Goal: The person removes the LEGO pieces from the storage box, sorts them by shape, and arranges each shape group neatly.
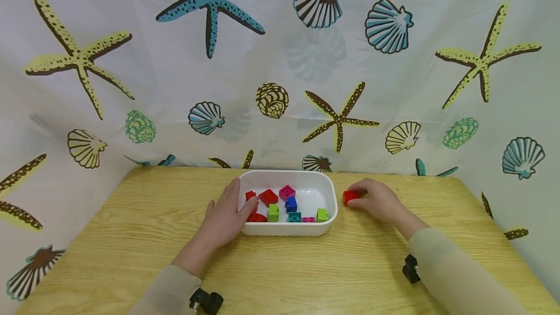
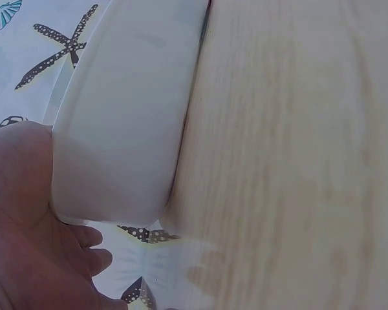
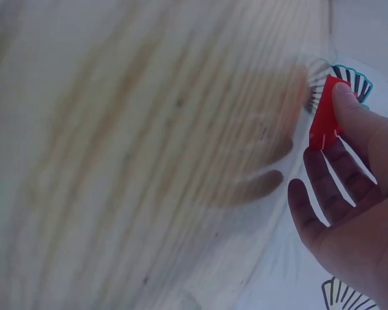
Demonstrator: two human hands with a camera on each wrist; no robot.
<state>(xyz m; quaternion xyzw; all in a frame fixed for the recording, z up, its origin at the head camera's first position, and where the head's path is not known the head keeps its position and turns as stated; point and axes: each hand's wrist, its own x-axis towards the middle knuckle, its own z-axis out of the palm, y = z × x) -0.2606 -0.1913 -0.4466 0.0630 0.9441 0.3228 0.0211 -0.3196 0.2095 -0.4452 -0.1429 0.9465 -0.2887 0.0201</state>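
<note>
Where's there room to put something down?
Bare table lies left of the left hand and in front of the white tub. Inside the tub, the back right corner is free; the left half is crowded with blocks. Beside the tub, the right hand holds a red block.

Reaching forward with both arms [image 1: 459, 271], angling forearms [image 1: 185, 262] inward toward white tray [image 1: 284, 229]. Gripping tray's left end with left hand [image 1: 226, 213], hooking thumb [image 1: 248, 207] over rim, wrapping fingers [image 2: 98, 260] along outer wall. Pinching between thumb and fingertips [image 3: 314, 157] with right hand [image 1: 377, 199] just beyond tray's right end, holding little finger [image 3: 304, 205] apart from the others.
</note>
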